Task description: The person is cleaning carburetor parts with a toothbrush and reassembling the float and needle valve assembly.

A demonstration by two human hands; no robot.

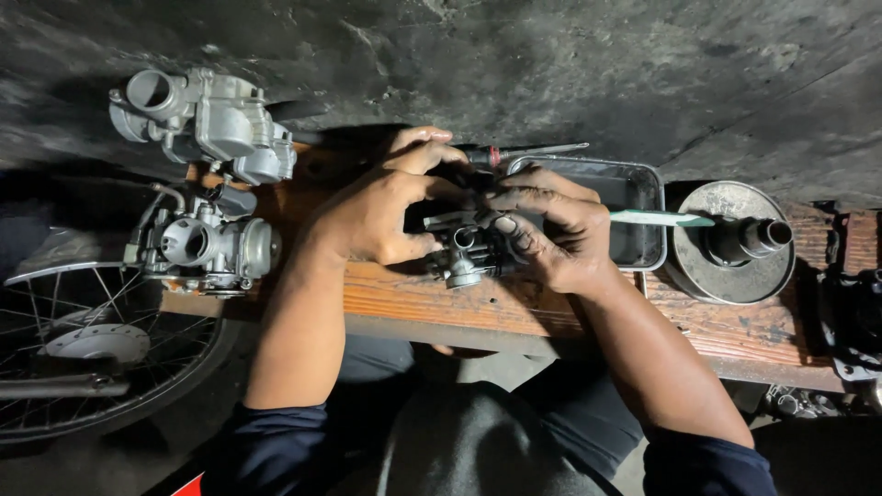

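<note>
Carburetor, small, dark, grimy metal

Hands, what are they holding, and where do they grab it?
Both hands hold a small carburetor over the wooden bench. The left hand grips its left side; the right hand wraps its right side, fingers on the body.

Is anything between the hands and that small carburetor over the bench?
Nothing visible: the left hand and right hand both already grip the small carburetor directly, above the wooden bench.
</note>
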